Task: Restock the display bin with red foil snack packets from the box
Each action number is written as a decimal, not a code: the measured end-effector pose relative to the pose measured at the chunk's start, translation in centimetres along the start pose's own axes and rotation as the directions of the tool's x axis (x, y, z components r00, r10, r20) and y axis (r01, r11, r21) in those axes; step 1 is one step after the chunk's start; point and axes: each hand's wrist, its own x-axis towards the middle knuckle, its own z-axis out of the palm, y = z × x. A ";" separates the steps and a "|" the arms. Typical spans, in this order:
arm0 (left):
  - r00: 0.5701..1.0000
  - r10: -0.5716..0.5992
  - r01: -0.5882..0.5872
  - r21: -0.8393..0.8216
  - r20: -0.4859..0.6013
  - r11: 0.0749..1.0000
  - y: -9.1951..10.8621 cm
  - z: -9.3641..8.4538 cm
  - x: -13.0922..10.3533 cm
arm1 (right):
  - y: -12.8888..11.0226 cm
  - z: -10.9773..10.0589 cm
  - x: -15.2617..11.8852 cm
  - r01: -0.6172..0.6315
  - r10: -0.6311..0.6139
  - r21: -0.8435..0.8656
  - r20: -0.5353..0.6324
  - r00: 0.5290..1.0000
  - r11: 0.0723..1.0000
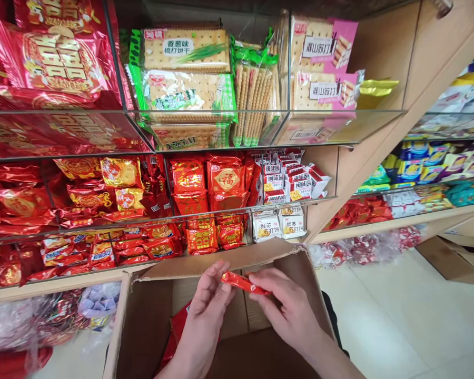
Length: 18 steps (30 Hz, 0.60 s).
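Over an open cardboard box (142,310), a thin red snack packet (243,282) is held level, its narrow edge towards me. My left hand (207,300) pinches its left end between thumb and fingers. On its right end, the fingers and thumb of my right hand (286,302) are closed. Inside the box, partly hidden behind my left forearm, lie more red packets (180,322). Just beyond the box, the shelf holds red and gold packets (202,237) and white cracker packets (266,226).
Clear divider panels (221,121) front the shelves. Above are green soda cracker packs (185,95) and pink ones (324,89); large red packs (61,60) sit at left. Bagged goods (365,250) lie under the right shelf, near another cardboard box (454,258) on the tiled floor (391,316).
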 end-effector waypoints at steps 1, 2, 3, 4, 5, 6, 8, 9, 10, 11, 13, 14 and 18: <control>0.998 -0.030 0.031 -0.024 0.047 0.999 0.4 0.2 -0.3 | -0.2 0.0 -0.1 0.126 -0.127 -0.055 -0.027 0.992 0.991; 0.993 -0.061 0.066 -0.045 0.102 0.997 0.9 0.4 -0.5 | -0.3 0.0 -0.2 0.215 -0.220 -0.097 -0.043 0.974 0.972; 0.984 -0.088 0.098 -0.062 0.153 0.993 1.3 0.5 -0.6 | -0.4 0.1 -0.3 0.265 -0.274 -0.131 -0.054 0.960 0.955; 0.976 -0.102 0.119 -0.080 0.190 0.990 1.6 0.6 -0.7 | -0.5 0.2 -0.3 0.281 -0.293 -0.160 -0.057 0.954 0.946; 0.973 -0.104 0.127 -0.101 0.207 0.987 1.8 0.6 -0.8 | -0.6 0.3 -0.4 0.280 -0.292 -0.183 -0.037 0.956 0.942; 0.972 -0.101 0.130 -0.127 0.211 0.983 1.9 0.6 -0.7 | -0.7 0.3 -0.5 0.273 -0.279 -0.199 -0.001 0.960 0.941; 0.978 -0.085 0.120 -0.174 0.193 0.978 1.8 0.4 -0.6 | -1.0 0.3 -0.6 0.252 -0.239 -0.199 0.089 0.967 0.947; 0.981 -0.083 0.116 -0.186 0.176 0.976 1.7 0.3 -0.5 | -1.1 0.3 -0.7 0.237 -0.217 -0.182 0.126 0.968 0.954; 0.984 -0.083 0.113 -0.195 0.156 0.974 1.6 0.2 -0.4 | -1.2 0.2 -0.8 0.214 -0.192 -0.161 0.143 0.971 0.964; 0.987 -0.084 0.111 -0.201 0.136 0.973 1.4 0.1 -0.3 | -1.2 0.1 -0.9 0.179 -0.161 -0.141 0.128 0.979 0.974; 0.989 -0.091 0.115 -0.225 0.113 0.968 1.2 0.1 -0.1 | -0.9 -0.2 -1.1 0.052 -0.051 -0.103 0.006 0.999 0.993; 0.989 -0.097 0.121 -0.241 0.110 0.963 1.1 0.2 -0.1 | -0.7 -0.2 -1.1 -0.039 0.034 -0.062 -0.074 0.997 0.997; 0.986 -0.145 0.162 -0.278 0.081 0.947 0.4 0.7 -0.1 | 0.0 -0.1 -1.0 -0.371 0.401 0.280 -0.058 0.914 0.886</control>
